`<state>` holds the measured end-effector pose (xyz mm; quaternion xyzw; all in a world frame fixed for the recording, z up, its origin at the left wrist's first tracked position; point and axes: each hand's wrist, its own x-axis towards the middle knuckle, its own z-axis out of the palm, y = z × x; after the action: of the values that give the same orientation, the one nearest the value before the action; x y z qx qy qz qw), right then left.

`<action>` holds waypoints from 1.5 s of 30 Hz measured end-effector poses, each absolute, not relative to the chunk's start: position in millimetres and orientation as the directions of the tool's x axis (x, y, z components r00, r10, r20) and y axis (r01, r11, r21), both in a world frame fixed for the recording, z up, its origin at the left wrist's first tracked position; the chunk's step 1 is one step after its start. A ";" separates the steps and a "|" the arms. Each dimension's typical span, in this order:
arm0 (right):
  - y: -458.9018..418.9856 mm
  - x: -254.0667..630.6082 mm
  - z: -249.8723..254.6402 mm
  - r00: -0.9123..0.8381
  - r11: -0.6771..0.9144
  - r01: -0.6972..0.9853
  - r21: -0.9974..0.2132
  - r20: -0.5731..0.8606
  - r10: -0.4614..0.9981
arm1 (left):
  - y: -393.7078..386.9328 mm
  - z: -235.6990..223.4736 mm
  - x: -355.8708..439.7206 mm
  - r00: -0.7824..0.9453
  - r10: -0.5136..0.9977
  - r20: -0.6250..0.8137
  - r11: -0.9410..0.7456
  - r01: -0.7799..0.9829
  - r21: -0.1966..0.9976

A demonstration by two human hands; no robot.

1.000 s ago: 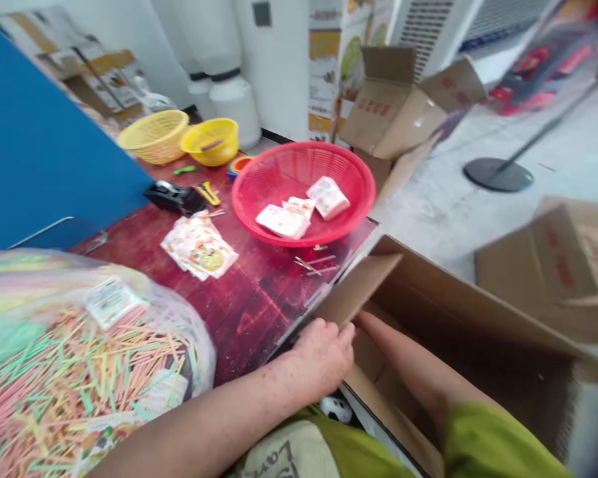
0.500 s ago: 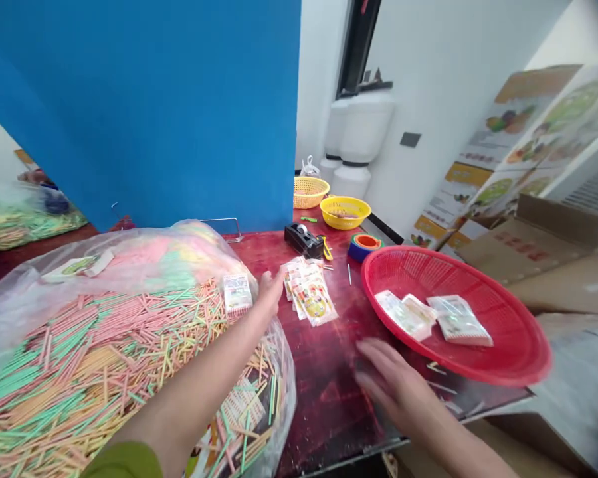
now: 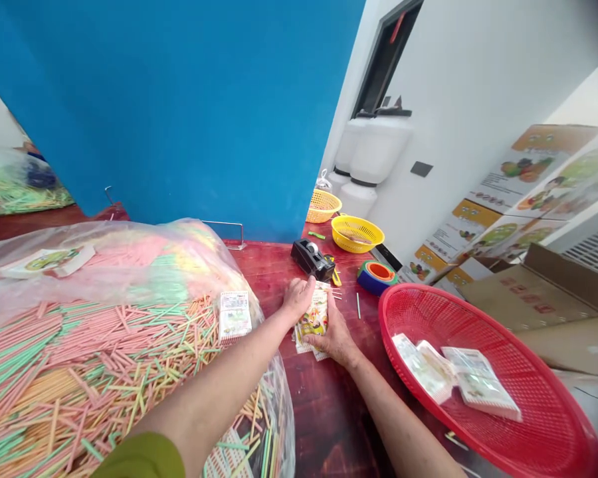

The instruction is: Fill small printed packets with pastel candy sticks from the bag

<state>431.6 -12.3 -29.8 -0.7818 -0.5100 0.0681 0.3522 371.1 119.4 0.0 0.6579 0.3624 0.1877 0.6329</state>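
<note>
A small stack of printed plastic packets [image 3: 315, 320] lies on the dark red table [image 3: 329, 411]. My left hand [image 3: 298, 298] rests on the stack's left and top edge, fingers curled over it. My right hand [image 3: 337, 334] grips the stack from the right side and below. Both hands close around the same packets. To my left a big clear plastic bag [image 3: 104, 332] bulges with pink, green and yellow sticks, and a small filled packet [image 3: 234, 315] lies on top of it.
A red mesh basket [image 3: 528, 425] at the right holds a few filled packets [image 3: 456, 375]. A black tape dispenser [image 3: 311, 258], a tape roll [image 3: 377, 276], two yellow baskets [image 3: 356, 233] and a blue partition [image 3: 179, 113] stand behind. Cardboard boxes [image 3: 533, 299] sit at the far right.
I have turned from the open cardboard box back to the table. Both hands left the box, reached across the table and closed on the stack of printed packets.
</note>
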 end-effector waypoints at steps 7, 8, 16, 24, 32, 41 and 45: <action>-32.3 398.0 -31.5 0.575 -0.152 0.665 -0.731 0.372 0.729 | 86.5 14.3 341.6 0.767 0.632 -0.108 0.373 -0.179 0.910; -40.5 390.9 -32.2 0.584 -0.129 0.653 -0.747 0.387 0.713 | 79.4 14.3 332.6 0.755 0.650 -0.084 0.389 -0.237 0.890; -95.8 352.0 -27.2 0.598 0.015 0.307 -0.952 0.205 0.775 | 38.8 4.3 263.3 0.922 0.369 0.120 0.265 -0.228 0.937; -90.5 353.9 -16.3 0.593 0.078 0.156 -0.985 0.156 0.790 | 36.2 -7.5 249.8 0.962 0.161 0.219 -0.139 -0.197 0.970; -122.6 342.5 -20.0 0.627 0.154 0.084 -0.984 0.173 0.760 | 12.6 -26.1 244.9 0.937 0.218 0.273 -0.385 -0.175 0.906; -96.9 340.1 -9.1 0.845 0.270 0.119 -0.956 0.240 0.478 | 3.0 -18.1 251.0 0.890 0.271 0.367 -0.413 -0.237 0.879; -100.5 333.6 -8.9 0.805 0.231 -0.103 -0.968 0.055 0.591 | 5.6 -16.5 242.0 0.936 0.198 0.291 -0.339 -0.213 0.916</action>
<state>333.6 -100.5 -8.9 -0.5760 -0.2117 0.2296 0.7554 242.0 5.6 -16.5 0.7986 -0.0046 0.1786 0.5747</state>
